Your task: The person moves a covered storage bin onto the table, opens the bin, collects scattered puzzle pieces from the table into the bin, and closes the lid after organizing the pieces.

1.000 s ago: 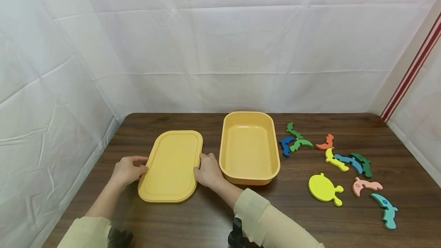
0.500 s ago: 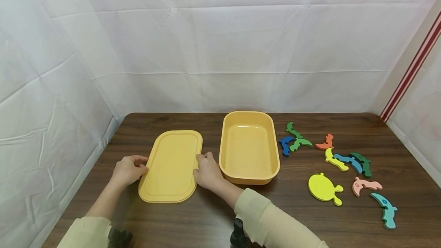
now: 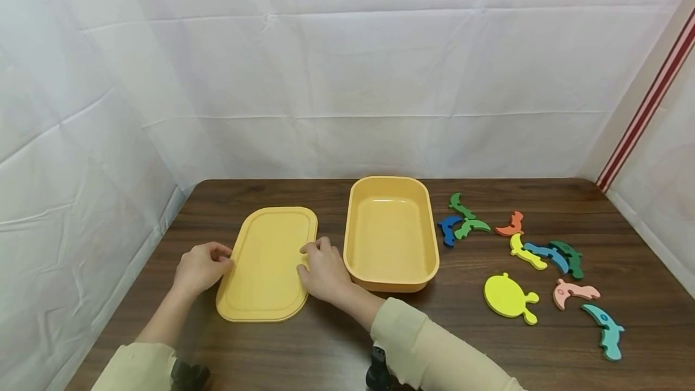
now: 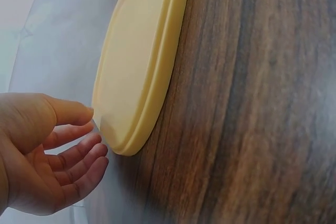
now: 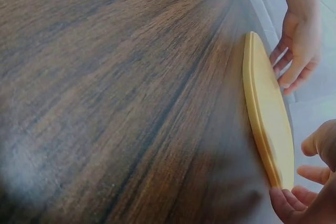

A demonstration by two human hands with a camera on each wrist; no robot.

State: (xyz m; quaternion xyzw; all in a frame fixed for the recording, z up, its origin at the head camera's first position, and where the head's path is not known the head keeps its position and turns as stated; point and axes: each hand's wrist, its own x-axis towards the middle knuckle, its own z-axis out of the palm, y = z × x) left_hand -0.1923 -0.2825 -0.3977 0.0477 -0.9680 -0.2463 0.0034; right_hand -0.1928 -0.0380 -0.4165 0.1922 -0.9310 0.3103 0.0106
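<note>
A flat yellow lid with rounded corners lies on the dark wood table. My left hand is at its left edge, fingertips right at the rim and fingers loosely bent, as the left wrist view shows with the hand beside the lid. Across from it, my right hand is at the right edge, its fingers spread and reaching a little over the rim. In the right wrist view, fingertips of this hand meet the lid's near end. Neither hand grips the lid.
Just right of the right hand stands a deep yellow tub with nothing in it. Farther right lie several colored animal-shaped pieces, among them a yellow turtle-like one and a teal one. White cloth hangs behind the table.
My right hand has let go of the lid's right edge; its fingers have loosened and spread slightly over the rim. The left hand and the lid have hardly moved.
</note>
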